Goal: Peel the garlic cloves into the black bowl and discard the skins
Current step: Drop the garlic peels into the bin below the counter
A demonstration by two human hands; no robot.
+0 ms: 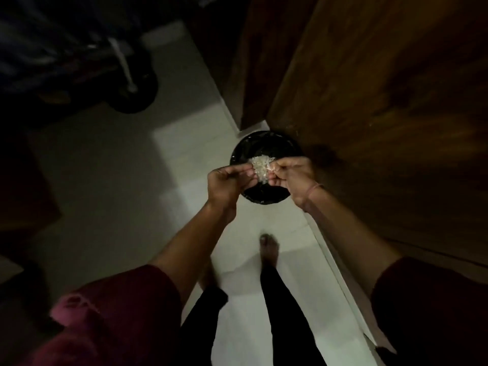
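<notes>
A round black bin lined with a black bag (264,143) stands on the pale floor against the wooden door. Over its opening I hold a pale clump of garlic skins (261,167) between both hands. My left hand (228,183) pinches the clump from the left, and my right hand (293,177), with a thin band on the wrist, pinches it from the right. The black bowl is not in view.
A dark wooden door (383,114) rises on the right with a white threshold strip (332,254) along its base. My bare feet (268,247) stand on white tiles just behind the bin. Dark furniture and a white-handled object (124,64) lie at the upper left.
</notes>
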